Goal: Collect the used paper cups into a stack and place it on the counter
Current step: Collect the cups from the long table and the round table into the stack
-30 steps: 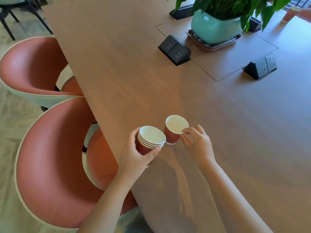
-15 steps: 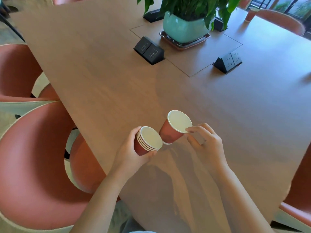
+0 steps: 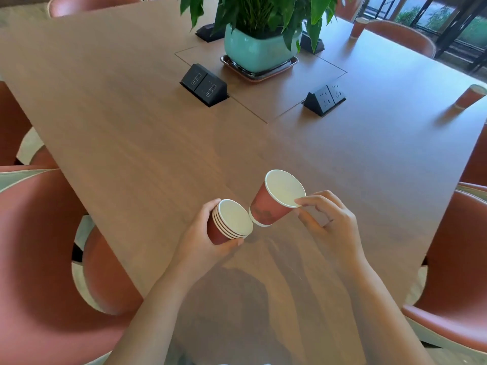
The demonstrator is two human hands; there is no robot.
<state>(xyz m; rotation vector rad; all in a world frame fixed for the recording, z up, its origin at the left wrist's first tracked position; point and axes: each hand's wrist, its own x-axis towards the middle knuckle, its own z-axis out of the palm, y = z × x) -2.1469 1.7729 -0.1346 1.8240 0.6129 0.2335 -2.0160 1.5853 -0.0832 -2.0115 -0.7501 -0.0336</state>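
Fingers [image 3: 210, 208] of the left hand [image 3: 203, 241] curl round a stack of red paper cups [image 3: 226, 227], held tilted over the table [image 3: 131, 127] close to its near edge. The right hand [image 3: 334, 227] pinches the rim of a single cup [image 3: 271, 204] between thumb and forefinger. That cup leans, its base just beside the stack's top rim. A third cup [image 3: 470, 97] stands by the right edge and a fourth cup [image 3: 358, 27] near the far right corner. A potted plant [image 3: 255, 51] sits mid-table.
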